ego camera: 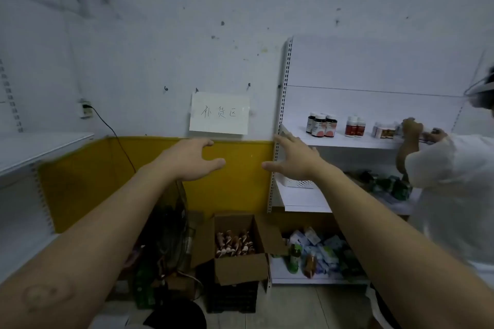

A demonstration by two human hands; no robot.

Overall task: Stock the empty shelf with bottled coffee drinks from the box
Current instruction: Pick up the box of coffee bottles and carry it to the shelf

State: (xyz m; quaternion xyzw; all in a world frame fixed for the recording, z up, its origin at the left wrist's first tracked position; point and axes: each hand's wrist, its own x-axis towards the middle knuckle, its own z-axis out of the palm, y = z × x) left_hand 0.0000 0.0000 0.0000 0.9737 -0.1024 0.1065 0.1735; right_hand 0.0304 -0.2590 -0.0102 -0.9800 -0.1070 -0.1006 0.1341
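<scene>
Low in the centre of the frame, the open cardboard box (240, 268) shows brown-and-white bottles (234, 244) packed inside. Well above it, left hand (191, 160) and right hand (294, 161) hover spread, holding nothing.

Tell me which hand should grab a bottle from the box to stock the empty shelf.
Left, probably. Both the left hand and right hand are open and empty above the box, but the empty shelf lies on the left.
</scene>
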